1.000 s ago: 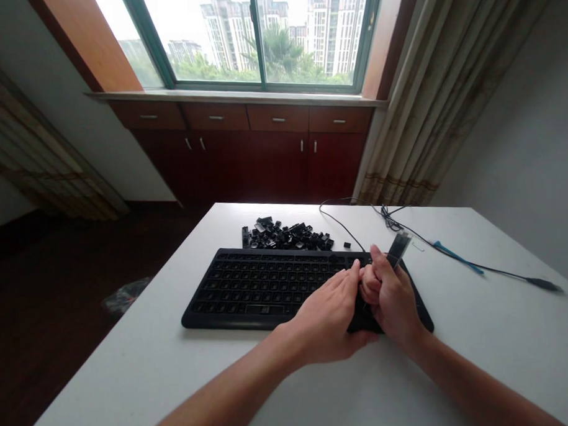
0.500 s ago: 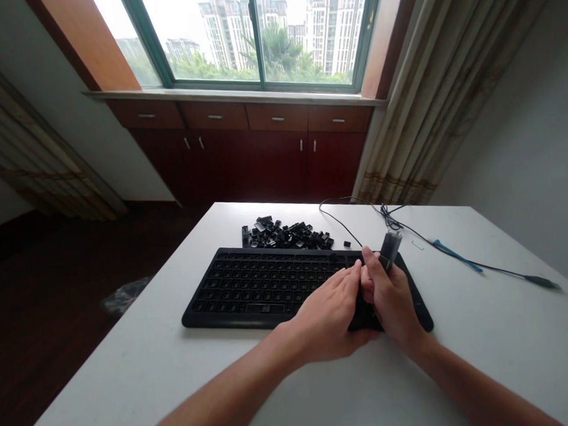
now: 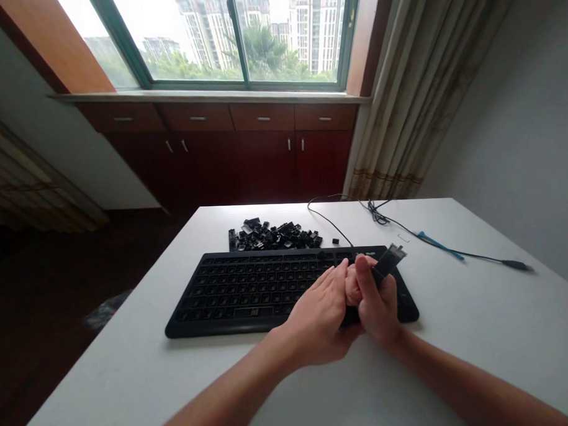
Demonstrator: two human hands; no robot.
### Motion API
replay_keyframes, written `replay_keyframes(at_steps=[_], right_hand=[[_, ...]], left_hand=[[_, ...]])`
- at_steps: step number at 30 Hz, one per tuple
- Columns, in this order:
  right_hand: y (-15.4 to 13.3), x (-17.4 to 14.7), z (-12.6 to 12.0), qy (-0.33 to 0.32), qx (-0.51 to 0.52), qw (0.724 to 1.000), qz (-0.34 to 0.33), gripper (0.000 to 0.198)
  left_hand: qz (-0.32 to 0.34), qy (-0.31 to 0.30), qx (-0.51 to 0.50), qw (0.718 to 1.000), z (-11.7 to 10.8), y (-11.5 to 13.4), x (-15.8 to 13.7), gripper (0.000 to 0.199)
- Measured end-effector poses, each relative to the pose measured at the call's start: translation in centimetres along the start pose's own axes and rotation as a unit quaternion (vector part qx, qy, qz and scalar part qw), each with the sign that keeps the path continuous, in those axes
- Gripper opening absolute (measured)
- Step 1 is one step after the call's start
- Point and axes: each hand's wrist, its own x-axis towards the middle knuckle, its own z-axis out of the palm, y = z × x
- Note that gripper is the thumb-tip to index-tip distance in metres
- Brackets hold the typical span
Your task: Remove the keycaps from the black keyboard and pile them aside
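Observation:
A black keyboard without most of its keycaps lies flat on the white table. Over its right part, my left hand rests with its fingers stretched out and together, their tips against my right hand. My right hand is closed round a dark tool with a translucent end, which sticks up and leans to the right. Its lower end is hidden by my hands, so I cannot tell what it touches. Behind the keyboard sits a heap of loose black keycaps, with one single keycap beside it.
A black cable runs from the keyboard's back edge to a tangle and on to a dark plug. Near it lie a thin blue tool and a small bent wire. The white table has cabinets beyond.
The view has shifted slightly, so the keyboard and table appear further left. The tool in my right hand now leans more to the right. Both hands remain over the keyboard's right part.

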Motion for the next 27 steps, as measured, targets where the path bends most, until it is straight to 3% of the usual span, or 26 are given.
replay_keyframes(at_steps=[5, 7, 10, 11, 13, 17, 22, 27], right_hand=[[0.1, 0.5, 0.0, 0.011, 0.034, 0.999, 0.02, 0.059], [0.0, 0.7, 0.1, -0.003, 0.031, 0.999, 0.037, 0.06], [-0.4, 0.7, 0.5, -0.004, 0.005, 0.998, 0.058, 0.055], [-0.5, 0.7, 0.6, 0.013, -0.003, 0.998, 0.064, 0.052], [-0.5, 0.6, 0.8, 0.061, 0.0, 0.995, 0.084, 0.048], [0.1, 0.6, 0.6, 0.131, 0.045, 0.985, 0.105, 0.052], [0.5, 1.0, 0.6, 0.081, 0.112, 0.988, 0.074, 0.058], [0.3, 1.3, 0.5, 0.037, 0.083, 0.994, 0.063, 0.057]], left_hand=[[-0.01, -0.006, -0.032, 0.999, -0.6, 0.0, -0.2, 0.1], [0.005, 0.018, -0.075, 0.997, -0.7, 0.3, -0.4, 0.104], [-0.003, 0.141, -0.167, 0.976, 0.6, 1.8, -0.5, 0.093], [-0.027, 0.199, -0.174, 0.964, 1.3, 2.5, -0.3, 0.084], [-0.06, 0.254, -0.152, 0.953, 3.1, 3.6, 0.2, 0.084], [-0.115, 0.219, -0.066, 0.967, 5.4, 4.1, 1.0, 0.083], [-0.135, 0.237, -0.065, 0.96, 5.5, 3.7, 1.1, 0.08], [-0.134, 0.274, -0.134, 0.943, 4.9, 3.8, 1.5, 0.075]])
